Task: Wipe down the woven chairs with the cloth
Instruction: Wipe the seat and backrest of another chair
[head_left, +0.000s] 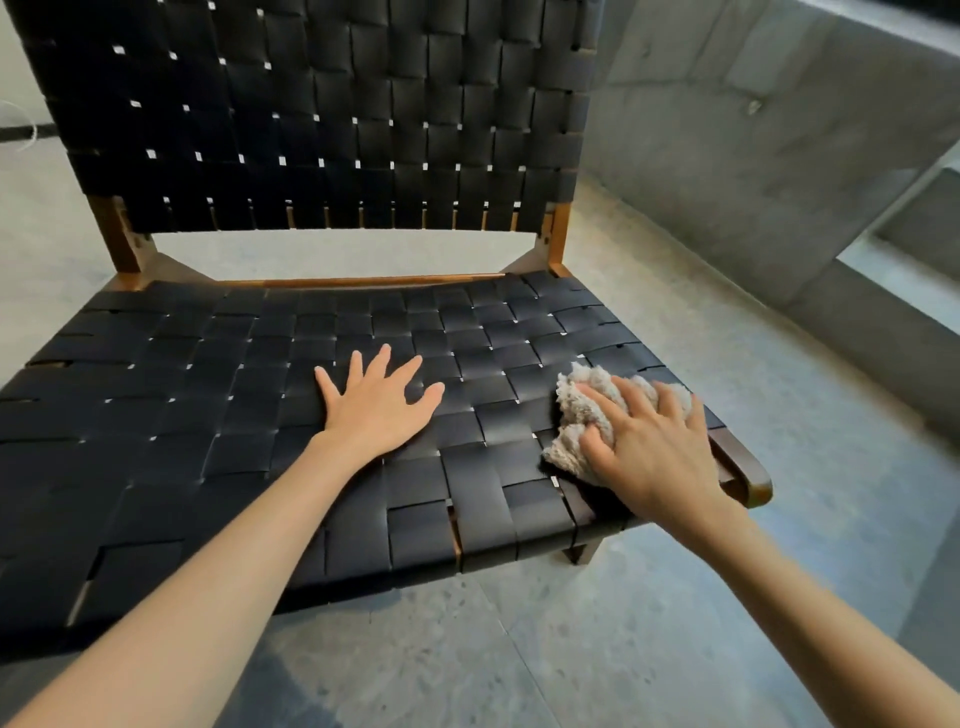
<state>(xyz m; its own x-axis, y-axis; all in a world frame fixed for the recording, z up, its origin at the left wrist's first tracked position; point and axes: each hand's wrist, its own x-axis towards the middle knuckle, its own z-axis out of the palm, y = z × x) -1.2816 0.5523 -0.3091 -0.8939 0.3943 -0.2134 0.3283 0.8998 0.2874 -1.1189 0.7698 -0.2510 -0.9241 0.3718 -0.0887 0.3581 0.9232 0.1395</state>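
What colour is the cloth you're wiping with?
Light beige-grey and fluffy. The cloth shows in the head view, under the right hand on the seat.

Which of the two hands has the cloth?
The right hand: its fingers curl over the bunched beige cloth near the right edge of the woven seat. The left hand lies flat on the seat, fingers spread, holding nothing.

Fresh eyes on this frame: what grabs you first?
A black woven chair fills the view, its backrest rising at the top. The left hand lies flat with spread fingers in the middle of the seat. The right hand grips a bunched beige cloth near the seat's right front corner, beside the wooden frame.
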